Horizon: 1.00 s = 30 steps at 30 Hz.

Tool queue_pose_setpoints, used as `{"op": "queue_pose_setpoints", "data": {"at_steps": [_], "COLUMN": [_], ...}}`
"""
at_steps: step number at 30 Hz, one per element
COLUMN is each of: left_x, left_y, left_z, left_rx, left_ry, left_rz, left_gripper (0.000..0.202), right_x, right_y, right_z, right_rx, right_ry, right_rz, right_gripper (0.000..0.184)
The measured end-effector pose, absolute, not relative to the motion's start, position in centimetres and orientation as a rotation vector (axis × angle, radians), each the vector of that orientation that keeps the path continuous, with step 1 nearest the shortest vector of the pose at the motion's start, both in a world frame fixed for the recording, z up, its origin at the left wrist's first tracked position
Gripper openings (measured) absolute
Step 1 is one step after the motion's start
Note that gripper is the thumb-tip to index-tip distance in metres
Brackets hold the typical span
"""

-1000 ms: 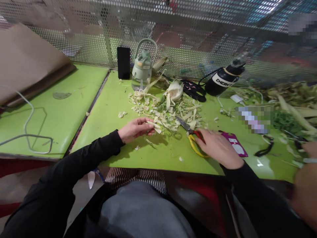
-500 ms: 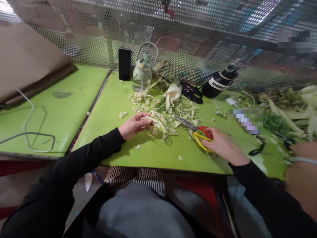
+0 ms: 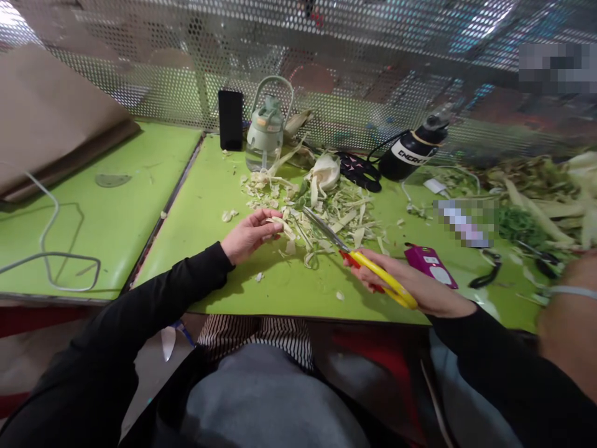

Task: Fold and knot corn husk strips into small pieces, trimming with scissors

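My left hand pinches a pale strip of corn husk at the edge of a pile of cut husk scraps on the green table. My right hand is closed round scissors with one yellow and one red handle. Their blades point up and left over the scraps, apart from the strip in my left hand, and look closed. Behind the scraps lies a larger pale husk bundle. My right fingers partly hide the red handle.
At the back stand a black phone, a pale green water bottle and a leaning black bottle. To the right lie a purple device and more husks, beside another person's arm. Bent wire and brown paper are left.
My right hand has turned the scissors so the yellow handle is on top, and their tips have moved left. The purple device now shows beside it. My left hand keeps the husk strip.
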State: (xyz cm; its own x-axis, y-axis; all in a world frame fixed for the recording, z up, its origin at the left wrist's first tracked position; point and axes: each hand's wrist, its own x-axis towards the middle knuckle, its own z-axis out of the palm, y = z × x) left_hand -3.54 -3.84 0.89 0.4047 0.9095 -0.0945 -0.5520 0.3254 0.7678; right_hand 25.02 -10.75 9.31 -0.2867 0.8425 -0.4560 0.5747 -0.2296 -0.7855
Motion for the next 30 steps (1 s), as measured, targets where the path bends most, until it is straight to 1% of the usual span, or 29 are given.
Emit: {"op": "queue_pose_setpoints", "data": {"at_steps": [2,8,19,25,30], "left_x": [-3.5,-3.5,-3.5,-3.3,-3.4], "left_y": [-3.8,-3.9,-4.3,-4.4,-4.4], "left_z": [0.8,1.0,0.7,0.5,0.6], "left_rx": [0.714,0.733,0.765,0.774,0.784], "left_ry": [0.594,0.641,0.618,0.611,0.619], "left_rz": [1.06,1.086,1.073,1.022,1.004], "left_gripper": [0.023,0.022,0.026,0.024,0.022], "right_x": [24.9,23.6,22.4,22.3,22.4], "right_y": [-10.8,-11.2,-11.4,-11.3,-11.1], "right_z": [9.2,8.4,7.7,7.7,7.0], "right_rx": [-1.672,-1.591,-1.462,-1.41,-1.509], "right_ry": [-1.77,-1.759,-1.659,-1.688,-1.541], "right_rz": [1.634,1.87,1.895,1.875,1.898], "right_gripper": [0.058,0.068,0.063,0.062,0.054]}}
